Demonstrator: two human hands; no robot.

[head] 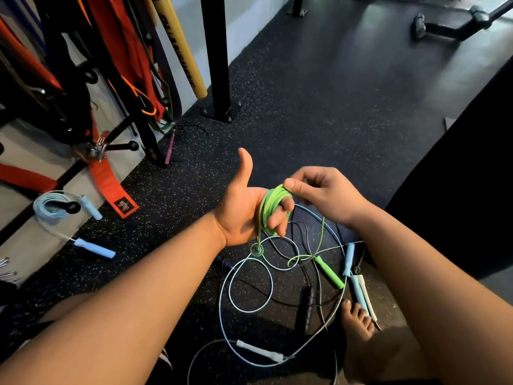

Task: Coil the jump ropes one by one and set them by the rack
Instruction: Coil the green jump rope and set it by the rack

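Speckled rubber floor (319, 93) lies under us. Our left hand (241, 209), thumb up, has the green rope (268, 207) wound round its curled fingers (277, 223); our right hand (324, 195) pinches the strand just above them. We should lay each turn snug beside the last.

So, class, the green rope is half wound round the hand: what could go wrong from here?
The green rope runs down to its green handle, lying among other loose ropes beside a pale blue handle; winding on may snag or drag them. The coil sits only round the fingers of the left hand, pinched by the right hand, so it may spring apart when slid off.
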